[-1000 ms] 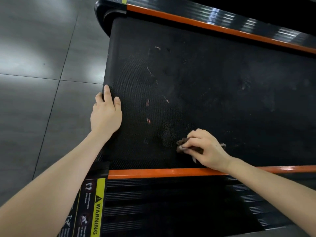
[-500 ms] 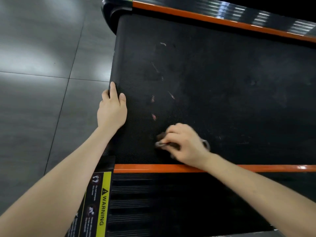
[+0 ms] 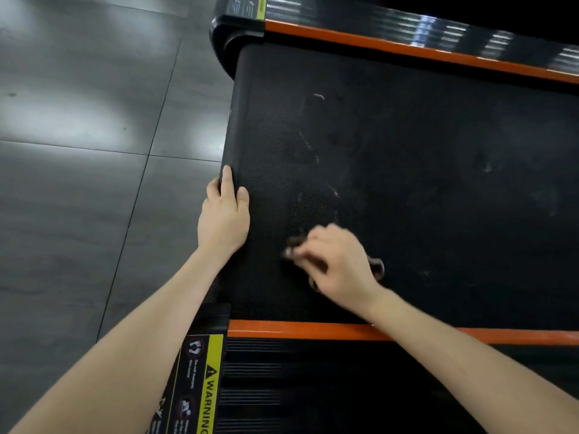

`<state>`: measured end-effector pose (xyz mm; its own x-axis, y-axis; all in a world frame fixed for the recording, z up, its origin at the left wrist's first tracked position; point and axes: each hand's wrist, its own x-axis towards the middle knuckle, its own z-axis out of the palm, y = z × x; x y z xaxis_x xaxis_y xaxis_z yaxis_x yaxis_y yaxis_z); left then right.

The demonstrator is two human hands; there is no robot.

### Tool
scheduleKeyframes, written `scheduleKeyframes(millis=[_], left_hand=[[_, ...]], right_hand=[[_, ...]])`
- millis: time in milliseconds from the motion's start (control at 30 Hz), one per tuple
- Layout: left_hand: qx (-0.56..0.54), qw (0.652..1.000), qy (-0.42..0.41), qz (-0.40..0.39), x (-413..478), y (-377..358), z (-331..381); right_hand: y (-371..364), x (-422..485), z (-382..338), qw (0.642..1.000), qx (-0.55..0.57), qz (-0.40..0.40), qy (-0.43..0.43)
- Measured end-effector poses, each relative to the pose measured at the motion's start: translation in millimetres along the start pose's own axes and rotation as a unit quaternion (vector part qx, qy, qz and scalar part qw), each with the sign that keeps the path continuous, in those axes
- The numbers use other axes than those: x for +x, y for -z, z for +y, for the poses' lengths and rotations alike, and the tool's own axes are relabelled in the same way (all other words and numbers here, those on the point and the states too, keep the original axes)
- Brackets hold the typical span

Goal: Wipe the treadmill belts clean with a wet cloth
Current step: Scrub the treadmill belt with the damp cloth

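Fingers (image 3: 308, 248) of right hand (image 3: 340, 261) curled over cloth (image 3: 377, 267), pressed on belt (image 3: 438, 183)

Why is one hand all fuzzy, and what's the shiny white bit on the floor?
Head view: the right hand and its cloth are smeared by motion blur, while the left hand looks sharp; the floor patch is glare from reflected light.

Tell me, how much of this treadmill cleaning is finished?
Little looks done: no stretch of the belt looks plainly clean. In hand: the right hand grips a dark cloth on the belt by its near edge, while the left hand rests on its end. Left: pale scuffs and dusty smudges farther across.
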<state>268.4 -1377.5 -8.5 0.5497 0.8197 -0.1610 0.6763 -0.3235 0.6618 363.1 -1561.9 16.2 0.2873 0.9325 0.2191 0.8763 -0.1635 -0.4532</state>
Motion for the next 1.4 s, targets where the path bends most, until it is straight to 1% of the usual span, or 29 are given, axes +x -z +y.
scheduleKeyframes(millis=[67, 133, 167, 233, 300, 333, 367, 433, 533, 600, 633, 667, 700, 767, 800, 833, 900, 1000, 1067, 1100, 1133, 1200, 1267, 1333, 1400], left_hand=[[0.0, 1.0, 0.004, -0.001, -0.6, 0.3, 0.2], [0.001, 1.0, -0.001, 0.0, -1.2, -0.1, 0.7], [0.001, 1.0, -0.002, 0.002, -1.1, -0.1, 0.7], [0.003, 1.0, 0.002, 0.003, -0.3, -0.3, 0.3], [0.004, 1.0, 0.002, 0.003, -0.3, -0.7, 0.3], [0.004, 1.0, 0.001, 0.003, 0.0, -0.3, 0.3], [0.003, 1.0, 0.001, 0.002, -0.2, -0.1, 0.5], [0.0, 1.0, 0.002, 0.001, -1.0, -0.1, 0.9], [0.002, 1.0, 0.004, 0.002, -1.2, 0.5, 1.7], [0.004, 1.0, 0.004, 0.001, -2.7, 0.8, 2.1], [0.006, 1.0, 0.001, 0.001, -2.8, 0.8, 2.6], [0.007, 1.0, 0.001, 0.002, -2.8, 0.7, 2.5], [0.009, 1.0, 0.002, 0.003, -2.2, 0.6, 2.5], [0.008, 1.0, 0.004, 0.003, -1.6, -0.2, 2.7], [0.007, 1.0, 0.004, 0.002, -1.6, -0.3, 2.8], [0.007, 1.0, 0.004, 0.0, -1.6, -0.4, 2.7], [0.006, 1.0, 0.004, -0.001, -1.8, 0.1, 2.0], [0.009, 1.0, 0.005, -0.003, -2.0, 0.0, 3.2], [0.014, 1.0, 0.01, -0.005, -2.8, -0.2, 3.7], [0.014, 1.0, 0.012, -0.01, -2.5, 0.2, 4.0], [0.012, 1.0, 0.018, -0.017, -1.3, 0.5, 4.8], [0.013, 0.999, 0.036, -0.036, 2.7, 2.2, 7.2], [0.028, 0.997, 0.047, -0.048, 14.1, 5.6, 12.4], [0.027, 0.997, 0.053, -0.042, 38.3, 7.8, 20.1], [0.019, 0.998, 0.054, -0.037, 67.6, 5.1, 30.4]], right_hand=[[5.4, -8.3, -0.7, 0.999, 0.006, -0.025, 0.034], [6.4, 11.2, 9.7, 0.998, -0.018, -0.023, 0.051], [4.6, 28.4, 15.5, 0.999, -0.033, -0.005, 0.038], [2.0, 70.0, 30.4, 0.996, -0.062, 0.049, -0.031], [0.2, 98.5, 39.5, 0.989, -0.071, 0.076, -0.106], [-2.2, 100.7, 38.6, 0.987, -0.073, 0.083, -0.12], [-4.6, 94.1, 34.8, 0.986, -0.074, 0.087, -0.12], [-5.4, 57.7, 17.4, 0.992, -0.059, 0.077, -0.084], [-2.2, -1.8, -4.6, 0.999, -0.023, 0.02, -0.014], [2.9, 3.3, 4.8, 0.999, -0.044, 0.004, 0.015], [3.4, 17.6, 13.8, 0.998, -0.061, 0.008, 0.015], [2.9, 37.5, 24.3, 0.996, -0.078, 0.032, -0.003], [3.7, 61.3, 36.0, 0.993, -0.094, 0.062, -0.044], [7.7, 97.5, 56.0, 0.978, -0.105, 0.093, -0.152], [7.4, 102.2, 59.5, 0.972, -0.102, 0.1, -0.184], [5.2, 96.9, 59.1, 0.97, -0.103, 0.111, -0.19], [6.6, 61.4, 44.2, 0.979, -0.079, 0.123, -0.139], [15.7, -4.4, 29.2, 0.998, -0.033, 0.05, -0.022], [22.5, -3.4, 42.1, 0.999, -0.037, 0.029, 0.004], [23.3, 10.5, 51.2, 0.998, -0.046, 0.036, -0.006], [23.2, 30.7, 60.6, 0.996, -0.057, 0.055, -0.033], [23.6, 78.3, 82.6, 0.986, -0.074, 0.098, -0.115], [24.9, 118.7, 104.7, 0.974, -0.09, 0.108, -0.176], [23.9, 142.2, 120.5, 0.968, -0.097, 0.114, -0.199], [21.3, 153.3, 129.8, 0.966, -0.107, 0.126, -0.2]])
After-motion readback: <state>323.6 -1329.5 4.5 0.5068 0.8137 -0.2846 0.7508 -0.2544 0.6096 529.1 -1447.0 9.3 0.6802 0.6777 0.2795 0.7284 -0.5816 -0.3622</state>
